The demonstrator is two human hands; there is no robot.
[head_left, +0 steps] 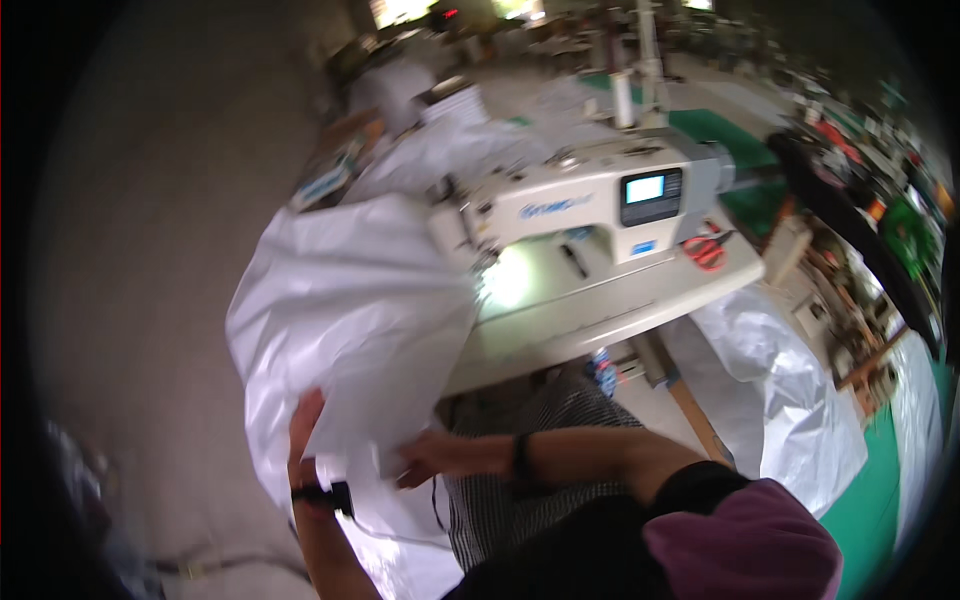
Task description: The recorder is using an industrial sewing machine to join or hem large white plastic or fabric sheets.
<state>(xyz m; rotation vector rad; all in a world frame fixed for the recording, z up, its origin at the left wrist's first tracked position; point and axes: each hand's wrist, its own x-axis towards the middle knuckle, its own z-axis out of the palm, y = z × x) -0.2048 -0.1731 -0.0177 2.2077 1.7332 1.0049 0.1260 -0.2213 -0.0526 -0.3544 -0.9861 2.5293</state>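
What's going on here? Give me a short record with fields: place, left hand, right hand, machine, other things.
place: a sewing workshop, seen from above the person's lap
left hand: pressed against the big white woven sheet, fingers up along its edge
right hand: flat on the same sheet, reaching across the body
machine: cream sewing machine with a lit screen, on a pale table
other things: red scissors on the table; more white sheet on the floor at right

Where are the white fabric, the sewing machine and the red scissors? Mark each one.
white fabric (340, 300), head view, on its broad middle fold.
sewing machine (590, 195), head view, on the cream arm.
red scissors (706, 250), head view, on the handles.
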